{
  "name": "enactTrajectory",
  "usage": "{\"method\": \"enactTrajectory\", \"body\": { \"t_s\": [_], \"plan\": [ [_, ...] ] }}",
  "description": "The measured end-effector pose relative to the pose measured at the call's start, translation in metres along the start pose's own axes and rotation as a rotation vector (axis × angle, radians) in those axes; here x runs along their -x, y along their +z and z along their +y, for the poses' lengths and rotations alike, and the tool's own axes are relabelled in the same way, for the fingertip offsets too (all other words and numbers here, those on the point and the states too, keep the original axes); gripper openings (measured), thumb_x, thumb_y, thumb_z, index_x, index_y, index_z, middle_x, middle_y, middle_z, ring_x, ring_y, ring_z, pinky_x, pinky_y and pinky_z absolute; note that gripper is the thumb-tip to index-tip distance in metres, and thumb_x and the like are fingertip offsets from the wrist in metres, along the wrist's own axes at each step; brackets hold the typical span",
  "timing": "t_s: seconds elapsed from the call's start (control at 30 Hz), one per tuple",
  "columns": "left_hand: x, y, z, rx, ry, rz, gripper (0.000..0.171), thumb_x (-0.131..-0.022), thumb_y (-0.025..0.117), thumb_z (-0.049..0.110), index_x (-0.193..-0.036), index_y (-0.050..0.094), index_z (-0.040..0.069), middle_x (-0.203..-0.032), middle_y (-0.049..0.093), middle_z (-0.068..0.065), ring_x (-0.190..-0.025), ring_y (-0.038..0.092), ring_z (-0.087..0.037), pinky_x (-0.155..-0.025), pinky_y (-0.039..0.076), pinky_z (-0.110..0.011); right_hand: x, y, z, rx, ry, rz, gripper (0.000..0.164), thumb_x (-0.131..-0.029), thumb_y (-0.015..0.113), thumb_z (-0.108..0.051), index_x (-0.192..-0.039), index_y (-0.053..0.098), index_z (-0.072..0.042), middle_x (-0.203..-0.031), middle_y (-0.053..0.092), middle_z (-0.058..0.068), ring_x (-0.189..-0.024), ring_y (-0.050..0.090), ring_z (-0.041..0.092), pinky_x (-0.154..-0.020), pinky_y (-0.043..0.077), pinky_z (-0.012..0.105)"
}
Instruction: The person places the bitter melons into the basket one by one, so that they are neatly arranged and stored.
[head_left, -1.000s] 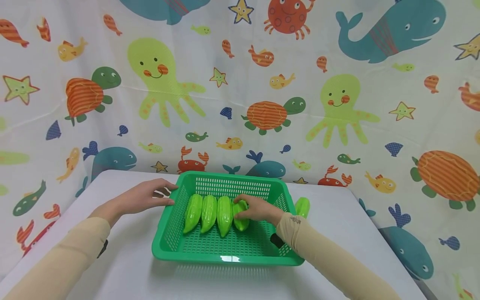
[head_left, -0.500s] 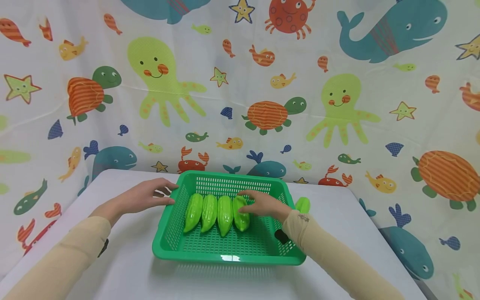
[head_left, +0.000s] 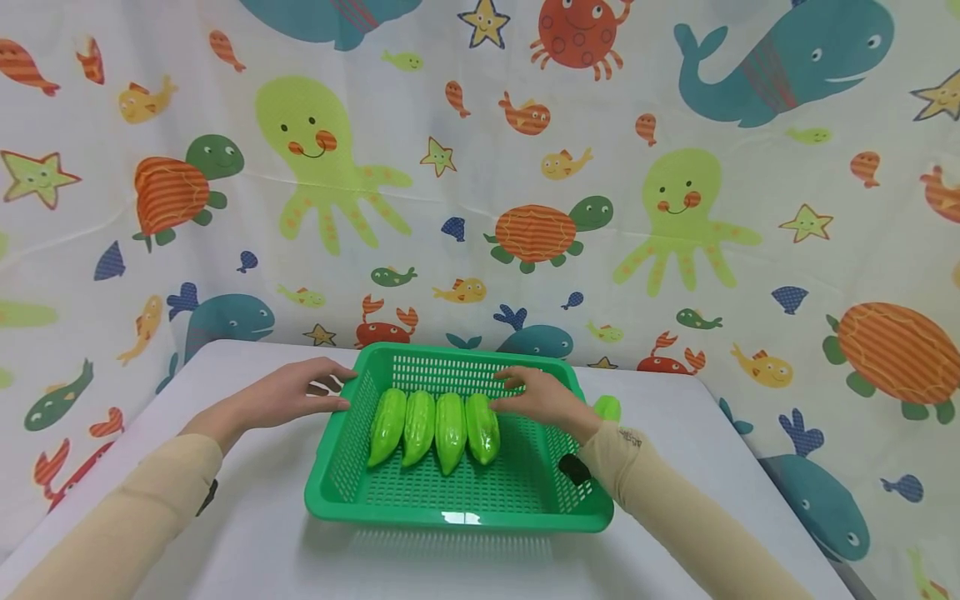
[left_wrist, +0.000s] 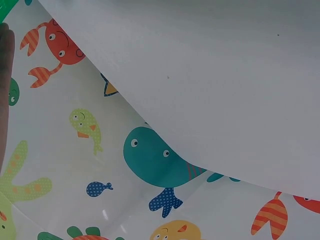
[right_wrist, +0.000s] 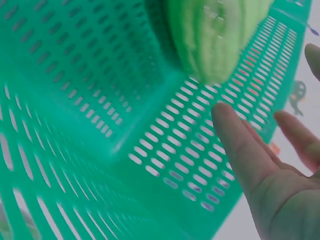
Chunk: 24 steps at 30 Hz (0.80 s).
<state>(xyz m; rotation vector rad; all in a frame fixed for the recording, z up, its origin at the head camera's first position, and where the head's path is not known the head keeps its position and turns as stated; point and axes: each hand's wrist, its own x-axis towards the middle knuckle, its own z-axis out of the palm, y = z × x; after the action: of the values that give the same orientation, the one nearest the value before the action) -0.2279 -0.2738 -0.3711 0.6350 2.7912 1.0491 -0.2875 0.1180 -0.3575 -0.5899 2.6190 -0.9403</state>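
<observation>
Inside the green plastic basket (head_left: 450, 518), several glossy, ridged bitter melons lie side by side, tips toward me. My right hand (head_left: 542, 402) hovers over the basket's right half, just right of the rightmost bitter melon (head_left: 483, 435). Its fingers are spread with nothing between them; the right wrist view shows a gap between that hand (right_wrist: 275, 185) and a bitter melon (right_wrist: 212, 40). At the basket's left rim is my left hand (head_left: 296, 396), fingertips at the edge, fingers apart. Only a straight finger (left_wrist: 5, 90) of it shows in the left wrist view.
Another bitter melon (head_left: 609, 407) lies on the white table (head_left: 675, 467) outside the basket's right side, partly hidden. Behind the table hangs a curtain (head_left: 465, 183) printed with sea animals.
My right hand has let go of the rightmost bitter melon and moved up and right from it. The melon stays in the row. My left hand keeps its place.
</observation>
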Motion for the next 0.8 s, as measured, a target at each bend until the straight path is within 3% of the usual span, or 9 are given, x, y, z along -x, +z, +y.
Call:
{"method": "enactTrajectory", "body": {
  "t_s": [0.37, 0.8],
  "plan": [
    [0.0, -0.001, 0.002, 0.003, -0.009, -0.006, 0.059, -0.09, 0.07, 0.038, -0.133, 0.054, 0.002, -0.127, 0.059, -0.013, -0.113, 0.059, -0.033, -0.091, 0.054, -0.045, 0.019, -0.044, 0.001, -0.068, 0.018, 0.09, 0.065, -0.091, 0.068, -0.04, -0.142, 0.047, -0.006, -0.142, 0.05, 0.016, -0.126, 0.053, 0.031, -0.099, 0.049, 0.048],
    [-0.001, 0.0, 0.001, -0.008, -0.021, -0.004, 0.059, -0.089, 0.07, 0.039, -0.133, 0.055, 0.003, -0.126, 0.06, -0.012, -0.112, 0.061, -0.031, -0.089, 0.056, -0.043, 0.042, -0.079, 0.037, -0.104, 0.033, 0.172, 0.072, -0.092, 0.066, -0.045, -0.144, 0.043, -0.002, -0.143, 0.049, 0.017, -0.131, 0.047, 0.035, -0.106, 0.039, 0.057]
  ]
}}
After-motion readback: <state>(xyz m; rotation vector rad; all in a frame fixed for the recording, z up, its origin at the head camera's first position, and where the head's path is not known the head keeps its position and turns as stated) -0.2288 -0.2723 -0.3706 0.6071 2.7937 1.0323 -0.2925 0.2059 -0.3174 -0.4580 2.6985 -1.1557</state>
